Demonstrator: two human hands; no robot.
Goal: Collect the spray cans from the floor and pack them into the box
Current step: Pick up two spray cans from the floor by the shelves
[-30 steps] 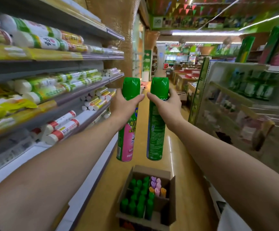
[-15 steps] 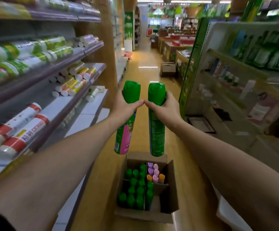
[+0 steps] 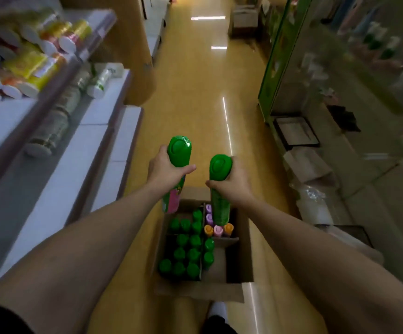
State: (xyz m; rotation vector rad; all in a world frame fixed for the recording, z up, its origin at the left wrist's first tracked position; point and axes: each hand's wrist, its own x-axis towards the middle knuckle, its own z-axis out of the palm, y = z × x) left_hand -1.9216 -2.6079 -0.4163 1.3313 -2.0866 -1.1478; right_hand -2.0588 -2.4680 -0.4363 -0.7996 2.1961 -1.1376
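Observation:
My left hand grips a green-capped spray can with a pink label, held upright over the far left edge of the cardboard box. My right hand grips an all-green spray can, whose bottom hangs just above the box's far right compartment. The open box stands on the floor below my hands. Its left compartments hold several green-capped cans. The far right compartment holds purple, pink and orange capped cans. The near right compartment is partly bare.
White shelves with rolls and bottles run along the left. A green-edged display rack and plastic-wrapped goods line the right. The yellow aisle floor stretches ahead. My foot shows behind the box.
Both hands have lowered the two cans toward the box, the right one lower than the left. The view has tilted down to the floor and box.

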